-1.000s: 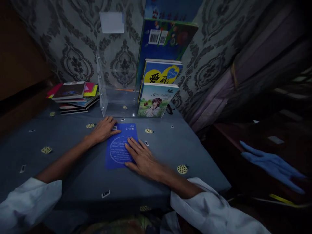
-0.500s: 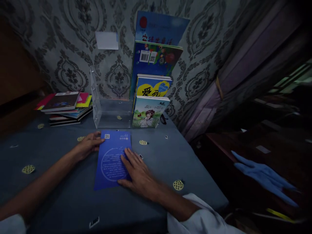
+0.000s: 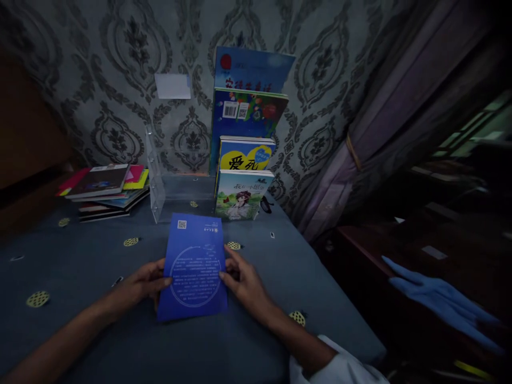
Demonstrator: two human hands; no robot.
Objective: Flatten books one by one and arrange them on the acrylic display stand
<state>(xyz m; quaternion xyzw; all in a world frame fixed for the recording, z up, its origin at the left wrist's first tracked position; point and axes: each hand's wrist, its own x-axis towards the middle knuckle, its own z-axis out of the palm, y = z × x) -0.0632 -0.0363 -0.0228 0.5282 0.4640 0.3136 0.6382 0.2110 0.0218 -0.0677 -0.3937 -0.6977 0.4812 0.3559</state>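
Observation:
A blue card (image 3: 196, 272) with a QR code at its top left and a white circle of small print is held between my two hands, above the tablecloth. My left hand (image 3: 148, 282) grips its left edge, thumb on the printed face and fingers behind. On the opposite edge my right hand (image 3: 242, 277) pinches it the same way, the index finger stretched along the side. Just beyond stands a clear acrylic rack (image 3: 155, 178), its right part filled with upright books, the front one a green-and-white book (image 3: 242, 200) with a drawn figure.
Stacked books and papers (image 3: 104, 184) lie at the left back of the table. Dark glasses (image 3: 266, 205) rest right of the rack. A white paper (image 3: 173, 86) is on the patterned wall. Off the table's right edge lies a blue glove (image 3: 436, 298), below a tied curtain (image 3: 340, 170).
My left hand has slid down the card's left edge. My right hand has gone from lying flat on the card to gripping its right edge. The card now appears raised.

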